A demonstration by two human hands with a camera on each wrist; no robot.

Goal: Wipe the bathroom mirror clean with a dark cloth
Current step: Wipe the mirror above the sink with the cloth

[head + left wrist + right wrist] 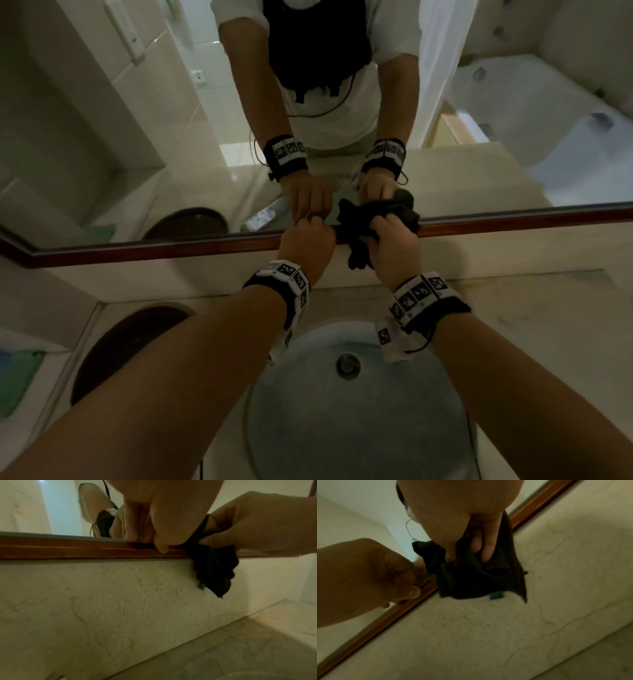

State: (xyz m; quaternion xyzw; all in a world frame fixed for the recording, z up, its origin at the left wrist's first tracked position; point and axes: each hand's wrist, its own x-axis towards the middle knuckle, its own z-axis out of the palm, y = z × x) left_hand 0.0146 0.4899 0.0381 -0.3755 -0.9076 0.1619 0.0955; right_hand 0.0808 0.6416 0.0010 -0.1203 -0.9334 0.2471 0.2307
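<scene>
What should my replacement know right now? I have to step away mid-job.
Right hand grips the bunched dark cloth at the mirror's bottom edge, over the wooden frame.
Left hand is curled beside it, fingertips at the frame; whether it pinches the cloth is unclear.
The sink lies below.
Done: cannot tell how much glass is wiped.
Left: wipe the mirror.

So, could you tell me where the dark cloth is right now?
In the head view the dark cloth is bunched in the right hand at the mirror's wooden frame, beside the left hand.
</scene>
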